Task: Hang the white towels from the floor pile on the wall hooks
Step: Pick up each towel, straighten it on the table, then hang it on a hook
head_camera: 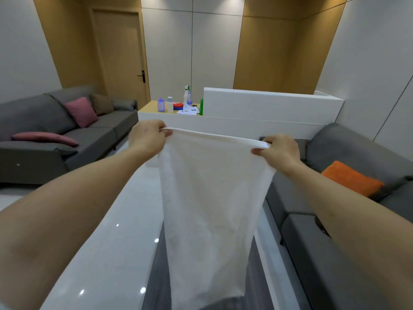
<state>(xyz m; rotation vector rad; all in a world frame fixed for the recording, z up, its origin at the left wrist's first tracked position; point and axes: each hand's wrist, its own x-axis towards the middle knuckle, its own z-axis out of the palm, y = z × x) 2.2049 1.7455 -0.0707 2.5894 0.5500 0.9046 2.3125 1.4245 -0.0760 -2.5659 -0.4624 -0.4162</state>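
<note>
The white towel (210, 198) runs off the bottom of the view, so its lower hem is unseen, and it hides part of the glossy white floor (107, 231) and the grey strip beneath it. No wall hooks or floor pile can be made out. Both forearms are cut by the side edges.

On the wooden countertop (152, 107) behind the low white partition (268, 104), near its right edge, stand a purple bottle (161, 105), a small clear bottle (170, 104) and a spray bottle (186, 96); their contents cannot be told. Folded red and blue cloths (178, 106) and white paper (188, 111) lie beside them.

The left hand (146, 137) and right hand (280, 151) are stretched forward, arms nearly straight, knuckles up. Each pinches a top corner of the towel between thumb and curled fingers, the upper edge taut between them and the cloth hanging straight down in mid-air.

A grey sofa (44, 130) with pink cushions (81, 111) sits left; another grey sofa (357, 153) with an orange cushion (352, 177) sits right.
</note>
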